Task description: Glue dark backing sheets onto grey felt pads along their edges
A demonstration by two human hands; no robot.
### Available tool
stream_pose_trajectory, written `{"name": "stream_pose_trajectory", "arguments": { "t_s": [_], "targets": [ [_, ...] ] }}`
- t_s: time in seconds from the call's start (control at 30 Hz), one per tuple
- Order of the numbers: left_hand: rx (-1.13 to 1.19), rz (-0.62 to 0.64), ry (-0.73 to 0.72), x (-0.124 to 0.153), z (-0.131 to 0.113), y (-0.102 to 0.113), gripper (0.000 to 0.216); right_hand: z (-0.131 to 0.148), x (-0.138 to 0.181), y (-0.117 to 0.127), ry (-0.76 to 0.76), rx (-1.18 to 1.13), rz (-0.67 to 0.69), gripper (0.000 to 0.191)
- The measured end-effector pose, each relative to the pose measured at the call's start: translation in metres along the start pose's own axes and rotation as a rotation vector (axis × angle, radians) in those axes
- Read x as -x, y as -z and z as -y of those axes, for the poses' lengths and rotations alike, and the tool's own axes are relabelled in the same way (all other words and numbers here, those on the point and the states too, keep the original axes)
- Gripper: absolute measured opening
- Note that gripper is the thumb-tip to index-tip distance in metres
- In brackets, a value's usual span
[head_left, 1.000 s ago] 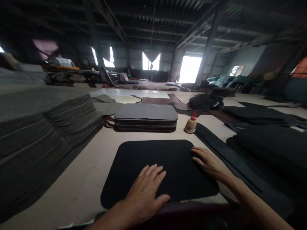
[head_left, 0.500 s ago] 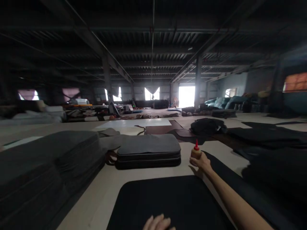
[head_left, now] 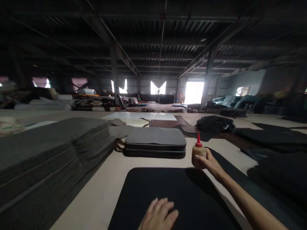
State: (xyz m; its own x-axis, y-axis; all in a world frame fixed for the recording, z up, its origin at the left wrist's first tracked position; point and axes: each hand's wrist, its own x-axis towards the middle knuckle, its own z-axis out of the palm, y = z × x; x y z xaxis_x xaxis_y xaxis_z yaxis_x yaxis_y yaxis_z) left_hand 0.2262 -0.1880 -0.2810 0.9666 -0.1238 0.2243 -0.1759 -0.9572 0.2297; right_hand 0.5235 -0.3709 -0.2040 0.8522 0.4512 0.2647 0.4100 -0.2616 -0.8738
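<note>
The small yellowish squeeze bottle with a red pointed cap [head_left: 198, 150] stands upright in the right hand [head_left: 206, 161], whose fingers are wrapped around its body, held just above the far right corner of the flat black rounded-corner pad [head_left: 172, 198] — what the bottle contains cannot be told. The left hand [head_left: 158, 215] lies flat, fingers spread, on the near edge of that pad. The pad rests on the pale beige worktable [head_left: 105, 188]. Beyond it sits a short stack of grey rounded pads [head_left: 155, 145], just beside the bottle. A tall slanting pile of grey felt sheets [head_left: 48, 159] fills the left — long black strips [head_left: 268, 159] lie to the right.
</note>
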Motion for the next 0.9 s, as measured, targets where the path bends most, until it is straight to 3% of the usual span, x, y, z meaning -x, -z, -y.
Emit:
{"name": "stream_pose_trajectory", "arguments": {
  "t_s": [0.07,0.13,0.33,0.6,0.8,0.9],
  "targets": [
    [0.094,0.064,0.029,0.004,-0.014,0.018,0.067,0.019,0.027,-0.004,0.048,-0.063,0.212,0.057],
    [0.169,0.053,0.069,0.006,-0.027,0.033,0.07,0.035,0.051,-0.01,0.03,-0.089,0.356,0.058],
    [0.158,0.012,0.07,0.007,-0.04,0.041,0.066,0.068,0.099,-0.031,-0.099,-0.136,0.573,0.063],
    [0.056,0.029,-0.035,0.013,-0.064,0.035,0.054,0.094,0.114,-0.043,-0.169,-0.121,0.695,0.071],
    [0.035,0.034,-0.063,0.014,-0.07,0.037,0.056,0.101,0.114,-0.049,-0.078,0.027,0.607,0.072],
    [0.008,0.006,-0.074,0.016,-0.07,0.037,0.055,0.11,0.117,-0.052,-0.011,0.121,0.641,0.069]
  ]
}}
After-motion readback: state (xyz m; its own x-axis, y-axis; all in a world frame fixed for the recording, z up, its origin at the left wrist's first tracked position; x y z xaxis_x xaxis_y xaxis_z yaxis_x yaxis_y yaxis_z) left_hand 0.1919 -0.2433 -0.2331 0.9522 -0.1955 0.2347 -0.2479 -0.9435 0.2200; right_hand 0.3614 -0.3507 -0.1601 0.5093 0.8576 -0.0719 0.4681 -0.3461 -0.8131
